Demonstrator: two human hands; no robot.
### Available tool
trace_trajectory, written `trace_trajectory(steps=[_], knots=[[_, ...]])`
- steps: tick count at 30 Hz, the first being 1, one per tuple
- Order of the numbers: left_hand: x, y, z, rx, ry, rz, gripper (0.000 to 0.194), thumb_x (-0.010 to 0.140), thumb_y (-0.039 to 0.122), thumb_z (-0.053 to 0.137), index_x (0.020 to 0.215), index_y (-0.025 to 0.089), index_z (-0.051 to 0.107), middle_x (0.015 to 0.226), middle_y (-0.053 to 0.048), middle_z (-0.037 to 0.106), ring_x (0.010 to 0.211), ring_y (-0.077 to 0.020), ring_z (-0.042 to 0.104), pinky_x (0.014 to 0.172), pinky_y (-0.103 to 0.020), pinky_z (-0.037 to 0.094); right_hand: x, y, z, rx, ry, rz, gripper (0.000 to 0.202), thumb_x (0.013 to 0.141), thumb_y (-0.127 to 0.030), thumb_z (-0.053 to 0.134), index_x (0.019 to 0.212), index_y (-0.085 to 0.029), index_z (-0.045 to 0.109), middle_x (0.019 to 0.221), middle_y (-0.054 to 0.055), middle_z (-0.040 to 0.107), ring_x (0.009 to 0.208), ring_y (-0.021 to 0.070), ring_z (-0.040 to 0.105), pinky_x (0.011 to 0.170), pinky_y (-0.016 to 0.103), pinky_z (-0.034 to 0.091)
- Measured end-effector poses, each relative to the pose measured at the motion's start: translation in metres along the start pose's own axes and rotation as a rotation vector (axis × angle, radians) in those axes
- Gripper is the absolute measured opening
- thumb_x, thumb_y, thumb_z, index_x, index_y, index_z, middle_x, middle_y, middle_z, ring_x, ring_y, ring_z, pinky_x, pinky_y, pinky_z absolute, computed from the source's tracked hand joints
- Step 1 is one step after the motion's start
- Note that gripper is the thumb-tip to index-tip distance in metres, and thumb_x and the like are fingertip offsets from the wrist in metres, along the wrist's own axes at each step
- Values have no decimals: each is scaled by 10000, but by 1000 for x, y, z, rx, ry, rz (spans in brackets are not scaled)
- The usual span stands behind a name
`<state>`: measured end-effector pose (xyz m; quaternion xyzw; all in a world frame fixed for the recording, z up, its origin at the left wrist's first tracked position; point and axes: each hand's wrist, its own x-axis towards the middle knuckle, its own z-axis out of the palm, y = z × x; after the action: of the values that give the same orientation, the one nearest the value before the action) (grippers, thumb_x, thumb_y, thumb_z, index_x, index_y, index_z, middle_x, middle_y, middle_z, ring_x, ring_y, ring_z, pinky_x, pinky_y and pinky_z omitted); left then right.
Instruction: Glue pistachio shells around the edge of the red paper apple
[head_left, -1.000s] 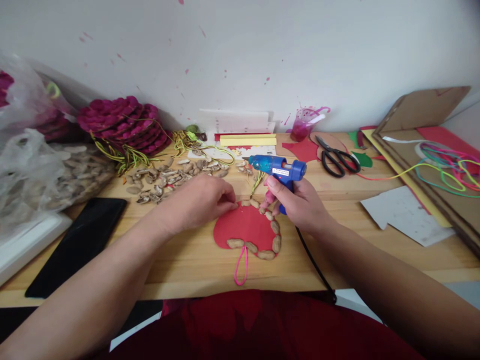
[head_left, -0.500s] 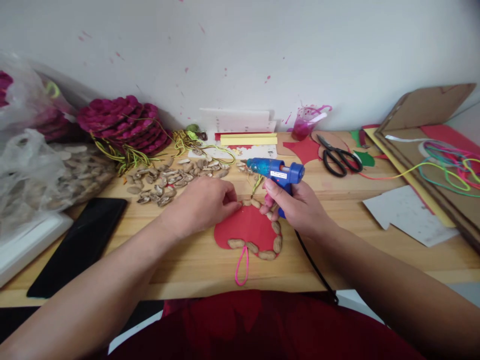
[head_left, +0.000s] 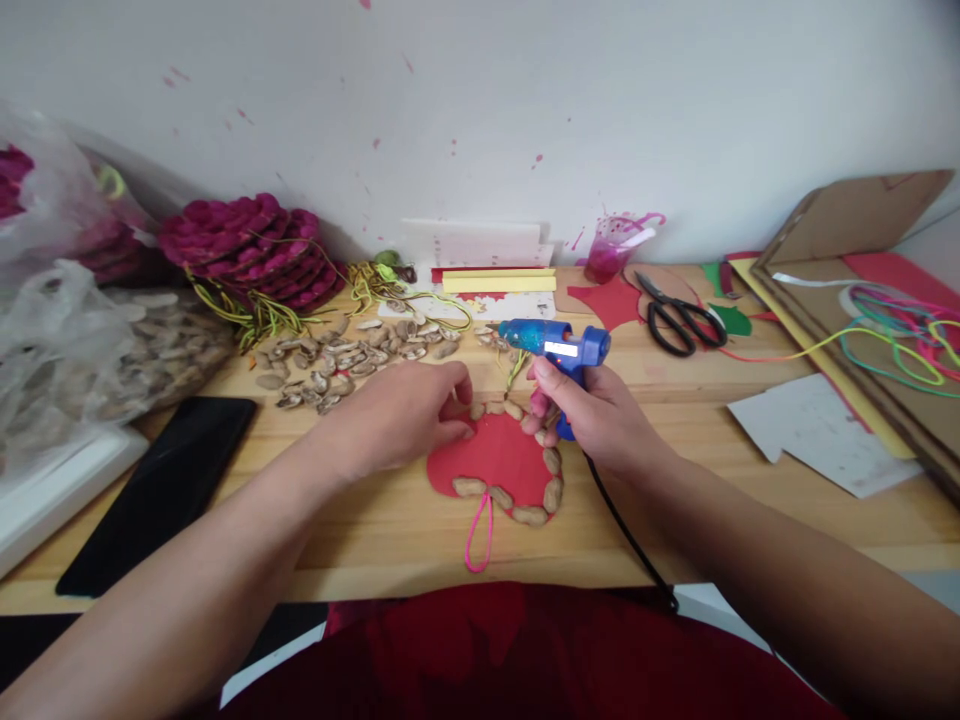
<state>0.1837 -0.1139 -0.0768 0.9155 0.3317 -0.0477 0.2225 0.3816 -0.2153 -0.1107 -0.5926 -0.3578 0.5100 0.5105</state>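
A red card cutout (head_left: pixel 487 455) lies on the wooden table, with peanut shells (head_left: pixel 552 494) along its top, right and lower edges. A pink cord loop (head_left: pixel 478 535) sticks out from its near edge. My left hand (head_left: pixel 420 412) is at the card's upper left, thumb and fingers a little apart, beside a shell on the edge; nothing shows between them. My right hand (head_left: pixel 600 415) grips a blue glue gun (head_left: pixel 555 345) by its handle, above the card's upper right. Its nozzle points left, and its black cord hangs toward the table's front edge.
Loose peanut shells (head_left: pixel 360 350) lie behind my left hand. A black phone (head_left: pixel 157 495) and bagged shells (head_left: pixel 172 340) are at left. Scissors (head_left: pixel 679 315), a pink-stained cup (head_left: pixel 607 250) and white paper (head_left: pixel 825 430) are at right. Stacked magenta pieces (head_left: pixel 247 250) stand back left.
My left fingers have lifted and parted from the shell at the card's upper-left edge, which now shows. My right hand holds the glue gun in nearly the same place.
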Motion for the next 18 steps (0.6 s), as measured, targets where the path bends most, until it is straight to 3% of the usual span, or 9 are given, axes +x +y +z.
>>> trace_trajectory(steps=[11,18], knots=[[0,-2,-3,6,14,-9,171,835,304,608,969,247,698,823,5,742,701,-172,639,612,-286,381,-10,0,3,29,-78,17,431,877,-633,669,817,-216,578,660,-21,590,570,163,678,425,235,489],[3,5,1,-6,54,12,244,854,334,609,1045,240,728,874,-18,742,744,-181,649,661,-292,419,6,4,-6,-141,-5,-339,395,930,-617,613,877,-227,654,782,14,682,658,131,623,592,263,511]])
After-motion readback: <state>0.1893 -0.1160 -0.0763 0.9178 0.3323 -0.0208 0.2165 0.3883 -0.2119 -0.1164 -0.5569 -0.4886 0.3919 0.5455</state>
